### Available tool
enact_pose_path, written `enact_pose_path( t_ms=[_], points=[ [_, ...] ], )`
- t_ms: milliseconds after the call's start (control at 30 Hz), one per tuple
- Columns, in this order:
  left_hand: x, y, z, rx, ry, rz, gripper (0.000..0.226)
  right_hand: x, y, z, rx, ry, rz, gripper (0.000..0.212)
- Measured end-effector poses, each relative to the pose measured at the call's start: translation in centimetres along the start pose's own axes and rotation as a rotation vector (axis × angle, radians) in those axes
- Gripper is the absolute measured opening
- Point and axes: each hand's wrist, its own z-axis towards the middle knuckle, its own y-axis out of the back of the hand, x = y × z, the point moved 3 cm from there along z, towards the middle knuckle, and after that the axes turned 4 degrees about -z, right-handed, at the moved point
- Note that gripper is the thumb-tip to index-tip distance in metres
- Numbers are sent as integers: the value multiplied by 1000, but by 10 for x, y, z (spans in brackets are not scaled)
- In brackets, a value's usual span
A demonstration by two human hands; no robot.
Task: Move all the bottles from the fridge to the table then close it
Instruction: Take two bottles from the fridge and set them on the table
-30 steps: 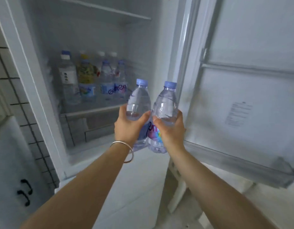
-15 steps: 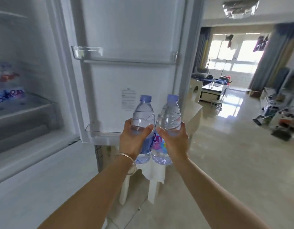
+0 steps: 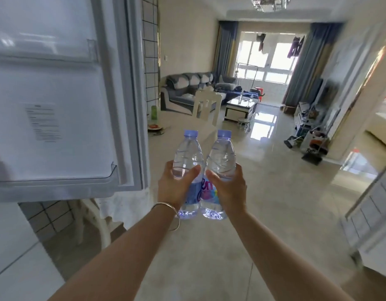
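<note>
The open fridge door (image 3: pixel 57 94) fills the left of the view, its white inner face turned this way, with a clear door shelf (image 3: pixel 57 181) along its lower edge and a printed label (image 3: pixel 43 121) stuck near the middle. Beyond its edge lies the table (image 3: pixel 179 127), pale-topped and draped with a white cloth that hangs down below the door's bottom corner. A white chair (image 3: pixel 206 105) stands at the table's far side, and a green cup (image 3: pixel 154 111) and a small plate (image 3: pixel 154 127) sit on the tabletop close to the tiled wall (image 3: pixel 149 61). Farther back, well apart from the table, a grey sofa (image 3: pixel 187 88) and a low coffee table (image 3: pixel 242 106) stand before bright windows framed by blue curtains (image 3: pixel 304 61).

Both arms reach forward in mid-frame. The left hand (image 3: pixel 173 187) — a silver bangle (image 3: pixel 173 216) on its wrist — grips the left water bottle (image 3: pixel 188 159) around its lower half, thumb curled across the front. The right hand (image 3: pixel 230 189) grips the right water bottle (image 3: pixel 221 159) the same way. The two bottles are clear with pale blue caps and colourful labels, held upright and touching side by side, in the air just short of the table's near end and beside the fridge door's edge — neither one rests on anything.
</note>
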Motion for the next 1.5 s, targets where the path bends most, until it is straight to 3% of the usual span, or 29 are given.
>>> enact_pose_path(
  t_ms=[367, 667, 833, 1033, 1133, 1200, 1333, 1500],
  points=[
    [33, -91, 173, -26, 12, 10, 39, -22, -71, 187, 53, 16, -37, 75],
    [58, -130, 333, -152, 65, 38, 62, -23, -174, 340, 148, 15, 3, 76],
    [86, -136, 406, -259, 105, 45, 44, -35, -243, 416, 308, 59, 38, 68],
    [108, -122, 503, -411, 129, 72, 60, -32, -342, 491, 540, 94, 95, 50],
    [118, -109, 544, -476, 154, 62, 43, -27, -392, 520, 648, 100, 94, 46],
    [131, -94, 566, -540, 175, 58, 41, -22, -425, 531, 733, 130, 87, 51],
    [155, -53, 601, -671, 234, 51, 62, -11, -492, 533, 903, 161, 77, 69],
    [180, 14, 642, -759, 279, 114, 63, -4, -593, 518, 1037, 147, 40, 98]
  ],
)
